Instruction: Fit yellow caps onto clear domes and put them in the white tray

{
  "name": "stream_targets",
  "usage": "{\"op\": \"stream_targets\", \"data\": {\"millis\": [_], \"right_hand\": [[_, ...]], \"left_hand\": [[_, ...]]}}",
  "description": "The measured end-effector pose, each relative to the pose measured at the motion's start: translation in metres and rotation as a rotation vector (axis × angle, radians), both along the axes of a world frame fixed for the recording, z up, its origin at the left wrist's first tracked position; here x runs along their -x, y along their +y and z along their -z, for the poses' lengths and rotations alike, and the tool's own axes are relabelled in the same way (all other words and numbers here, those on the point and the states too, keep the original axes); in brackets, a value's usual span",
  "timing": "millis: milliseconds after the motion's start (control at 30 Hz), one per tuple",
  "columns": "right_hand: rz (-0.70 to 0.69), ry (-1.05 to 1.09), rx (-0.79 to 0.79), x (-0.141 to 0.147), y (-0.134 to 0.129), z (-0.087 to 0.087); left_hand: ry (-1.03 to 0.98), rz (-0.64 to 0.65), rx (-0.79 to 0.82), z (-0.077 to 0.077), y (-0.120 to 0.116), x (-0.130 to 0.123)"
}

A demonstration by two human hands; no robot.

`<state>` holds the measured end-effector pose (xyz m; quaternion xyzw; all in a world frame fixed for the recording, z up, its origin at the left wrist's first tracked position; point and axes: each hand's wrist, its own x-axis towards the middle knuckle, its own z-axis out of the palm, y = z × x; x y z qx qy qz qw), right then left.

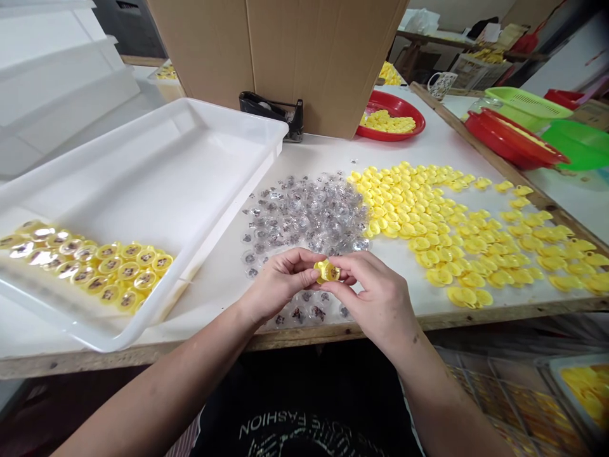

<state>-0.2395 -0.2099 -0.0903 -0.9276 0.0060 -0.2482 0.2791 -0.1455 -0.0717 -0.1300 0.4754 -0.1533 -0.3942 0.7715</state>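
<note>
Between both hands, over the table's front part, is a small yellow plastic piece (327, 271) with a clear, shiny printed face. My left hand (288, 279) pinches its left side with thumb and forefinger. My right hand (375, 289) grips the right side with thumb and fingers. Just behind and below the hands lie many clear domed covers (304, 212) with small dark printed pictures. To their right spread rows of yellow plastic pieces (404, 197). At the left, a white tray (143, 158) holds rows of yellow pieces with printed faces (109, 266) along its near end.
A cardboard box (295, 57) stands at the back, with a black tape dispenser (273, 111) before it. A red plate (419, 120) of yellow pieces sits behind right. Wooden strips (537, 197) edge the table. Red bowls (514, 136) and green baskets (528, 101) stand beyond.
</note>
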Motion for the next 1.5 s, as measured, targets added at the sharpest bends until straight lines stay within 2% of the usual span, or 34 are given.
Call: {"op": "stream_targets", "data": {"millis": [333, 500, 633, 800, 1033, 1200, 1267, 1433, 1500], "right_hand": [[-0.056, 0.088, 0.107, 0.004, 0.001, 0.000], [-0.096, 0.080, 0.058, -0.001, -0.005, -0.004], [-0.092, 0.113, 0.038, -0.004, -0.010, -0.008], [-0.129, 0.148, 0.023, -0.008, -0.013, -0.009], [-0.173, 0.257, -0.064, -0.012, -0.020, -0.008], [-0.187, 0.318, -0.006, -0.014, -0.019, -0.011], [-0.217, 0.328, 0.036, -0.014, -0.018, -0.013], [-0.264, 0.348, 0.117, -0.010, -0.017, -0.017], [-0.260, 0.351, 0.132, -0.008, -0.015, -0.017]], "left_hand": [[-0.392, -0.048, -0.235, 0.002, 0.000, 0.006], [-0.654, -0.081, -0.409, -0.007, 0.003, 0.008], [-0.791, -0.110, -0.459, -0.013, 0.005, 0.010], [-0.859, -0.129, -0.487, -0.012, 0.005, 0.009], [-0.799, -0.114, -0.496, -0.013, 0.003, 0.005], [-0.754, -0.072, -0.533, -0.015, 0.002, 0.005], [-0.667, -0.043, -0.539, -0.015, 0.002, 0.004], [-0.275, 0.084, -0.489, -0.015, 0.001, 0.001], [-0.208, 0.115, -0.484, -0.015, 0.001, 0.001]]}}
